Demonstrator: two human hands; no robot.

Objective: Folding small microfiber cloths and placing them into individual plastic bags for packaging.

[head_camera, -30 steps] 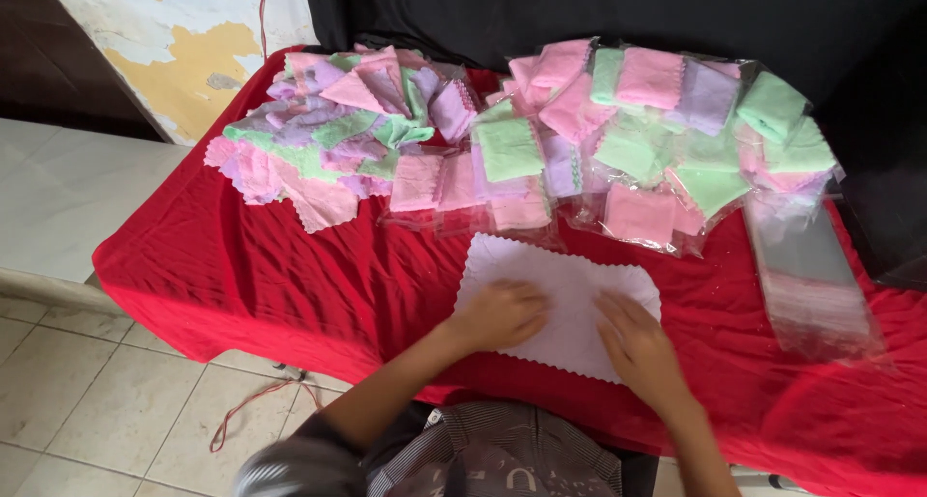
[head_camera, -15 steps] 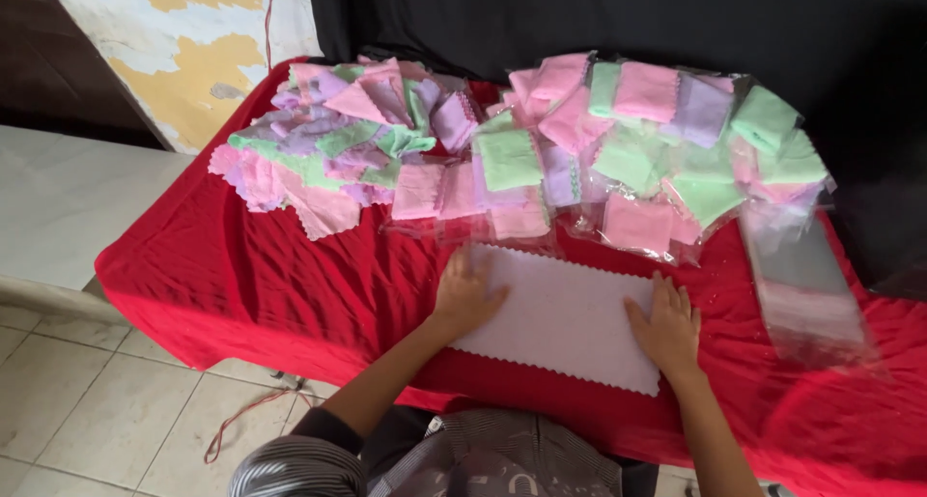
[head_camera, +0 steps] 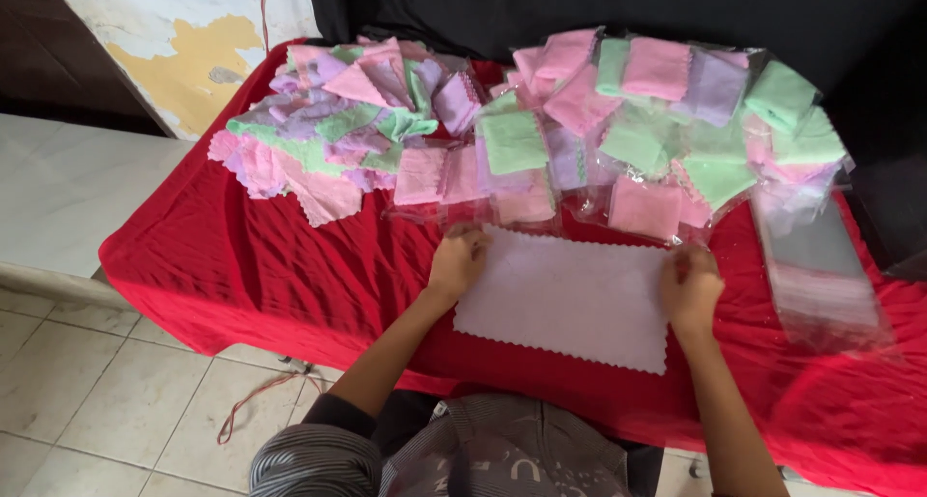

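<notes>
A pale pink cloth (head_camera: 570,299) with zigzag edges lies flat on the red tablecloth (head_camera: 261,265). My left hand (head_camera: 456,261) pinches its far left corner. My right hand (head_camera: 689,284) grips its far right corner. Both hands have their fingers curled onto the cloth's upper edge. The cloth is spread wide between them.
A loose heap of pink, green and lilac cloths (head_camera: 338,130) lies at the far left. Folded cloths in clear bags (head_camera: 657,111) fill the back. A stack of empty clear bags (head_camera: 821,275) lies at the right. Tiled floor (head_camera: 87,381) and a cable are below left.
My hands have moved apart and up from the cloth's near middle to its far corners. The cloth has gone from half size to spread wide.
</notes>
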